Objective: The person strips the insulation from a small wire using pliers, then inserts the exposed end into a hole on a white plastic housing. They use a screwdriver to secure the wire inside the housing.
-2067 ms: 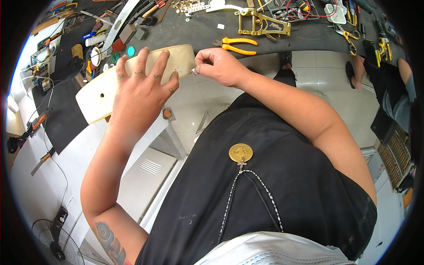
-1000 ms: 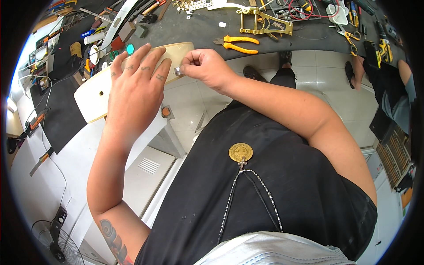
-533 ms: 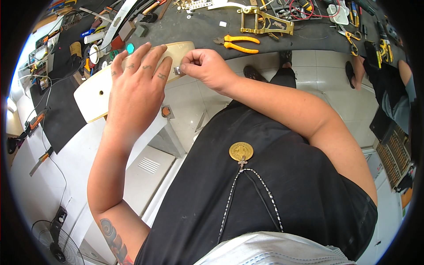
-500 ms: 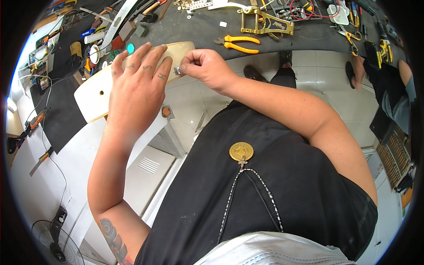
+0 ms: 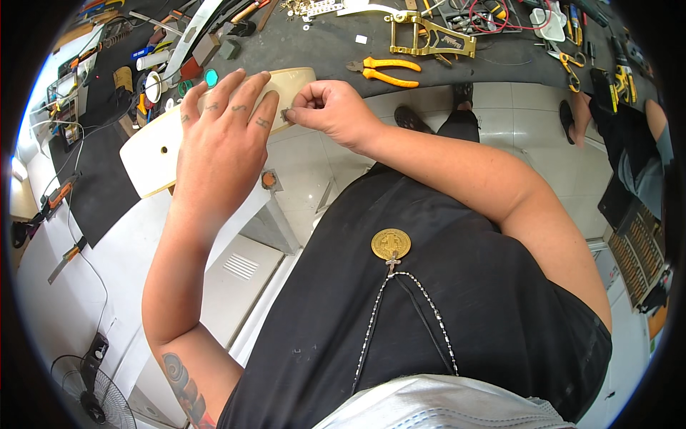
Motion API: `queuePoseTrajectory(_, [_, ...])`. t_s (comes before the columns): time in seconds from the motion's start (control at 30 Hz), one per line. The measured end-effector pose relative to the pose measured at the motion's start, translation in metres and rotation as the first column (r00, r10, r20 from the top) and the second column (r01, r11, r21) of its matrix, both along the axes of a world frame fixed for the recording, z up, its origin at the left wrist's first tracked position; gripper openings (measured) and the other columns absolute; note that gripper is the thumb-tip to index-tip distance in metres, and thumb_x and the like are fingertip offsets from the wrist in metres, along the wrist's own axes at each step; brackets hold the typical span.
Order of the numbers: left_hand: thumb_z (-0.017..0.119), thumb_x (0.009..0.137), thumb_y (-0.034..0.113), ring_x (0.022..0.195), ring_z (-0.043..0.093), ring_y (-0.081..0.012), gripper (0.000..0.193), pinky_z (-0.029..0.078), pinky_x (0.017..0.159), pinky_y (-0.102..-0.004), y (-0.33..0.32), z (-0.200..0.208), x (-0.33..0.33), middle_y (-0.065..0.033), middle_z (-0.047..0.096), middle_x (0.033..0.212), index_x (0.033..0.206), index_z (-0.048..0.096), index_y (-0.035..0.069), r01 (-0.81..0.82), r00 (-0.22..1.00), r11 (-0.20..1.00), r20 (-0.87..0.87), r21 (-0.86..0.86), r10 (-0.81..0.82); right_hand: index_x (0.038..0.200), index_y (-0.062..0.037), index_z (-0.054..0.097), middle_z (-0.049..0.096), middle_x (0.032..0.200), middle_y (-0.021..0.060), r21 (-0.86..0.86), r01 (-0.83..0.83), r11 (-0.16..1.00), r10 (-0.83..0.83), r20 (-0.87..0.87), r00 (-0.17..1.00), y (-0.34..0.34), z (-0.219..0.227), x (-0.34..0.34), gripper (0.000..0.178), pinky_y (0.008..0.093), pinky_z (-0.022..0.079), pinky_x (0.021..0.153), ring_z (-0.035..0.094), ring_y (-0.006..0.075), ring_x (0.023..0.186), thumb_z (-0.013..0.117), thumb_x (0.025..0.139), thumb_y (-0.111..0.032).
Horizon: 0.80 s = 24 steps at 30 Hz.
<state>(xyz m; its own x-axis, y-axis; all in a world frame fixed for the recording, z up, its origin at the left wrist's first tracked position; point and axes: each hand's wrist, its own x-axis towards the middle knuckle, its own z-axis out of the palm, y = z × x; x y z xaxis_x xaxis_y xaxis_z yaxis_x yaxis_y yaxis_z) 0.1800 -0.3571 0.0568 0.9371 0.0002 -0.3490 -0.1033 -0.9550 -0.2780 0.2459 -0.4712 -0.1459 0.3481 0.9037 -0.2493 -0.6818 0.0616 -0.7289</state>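
Note:
A cream-coloured, curved guitar body [image 5: 145,159] stands at the bench edge, its smooth side with a small dark hole facing me. My left hand [image 5: 223,146] lies on it with the fingers stretched out and slightly apart. At the body's right part, my right hand [image 5: 332,113] is closed in a pinch, thumb against forefinger. A small grey piece [image 5: 284,115] pokes out from these fingertips against the body's edge; it is too small to tell what it is.
Yellow-handled cutting pliers [image 5: 386,68] and a gold guitar tailpiece [image 5: 432,39] lie on the dark bench mat. Scissors [image 5: 567,60] sit at the right, and mixed tools crowd the left. Another person's legs [image 5: 459,118] show beyond the bench edge. A fan [image 5: 91,400] stands at lower left.
The small piece in my right fingertips has tilted slightly and looks darker now. My left hand and the guitar body have stayed in place.

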Motion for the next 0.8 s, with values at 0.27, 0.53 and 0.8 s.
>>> queuePoseTrajectory(0.27, [0.071, 0.088, 0.004, 0.145, 0.053, -0.0279, 0.043, 0.033, 0.123, -0.0583, 0.0, -0.0015, 0.0003, -0.0041, 0.062, 0.148, 0.131, 0.069, 0.011, -0.003, 1.0, 1.0, 0.001, 0.001, 0.003, 0.095, -0.0024, 0.072, 0.069, 0.088, -0.0023, -0.023, -0.018, 1.0, 0.019, 0.021, 1.0, 0.0, 0.0003, 0.002, 0.014, 0.023, 0.051, 0.071, 0.061, 0.0041, 0.079, 0.081, 0.098, -0.013])
queuePoseTrajectory(0.53, [0.072, 0.088, 0.004, 0.145, 0.052, -0.0288, 0.038, 0.033, 0.123, -0.0578, -0.0005, 0.0002, 0.0003, -0.0039, 0.062, 0.148, 0.125, 0.07, 0.012, -0.003, 1.0, 1.0, -0.008, -0.01, 0.003, 0.094, -0.0028, 0.072, 0.068, 0.087, -0.0027, -0.015, -0.002, 1.0, 0.002, 0.029, 1.0, 0.0005, -0.0005, -0.0002, 0.014, 0.0231, 0.05, 0.07, 0.059, 0.004, 0.078, 0.081, 0.097, -0.012])
queuePoseTrajectory(0.8, [0.07, 0.091, 0.004, 0.144, 0.054, -0.0311, 0.032, 0.033, 0.122, -0.0585, -0.0022, 0.0034, 0.0026, -0.0046, 0.062, 0.149, 0.121, 0.071, 0.013, -0.001, 1.0, 0.999, -0.013, -0.039, 0.001, 0.091, -0.0043, 0.07, 0.067, 0.085, -0.0032, -0.035, -0.007, 0.999, 0.009, 0.067, 0.998, 0.003, -0.0017, 0.0, 0.016, 0.0229, 0.049, 0.068, 0.058, 0.0037, 0.076, 0.083, 0.096, -0.013])
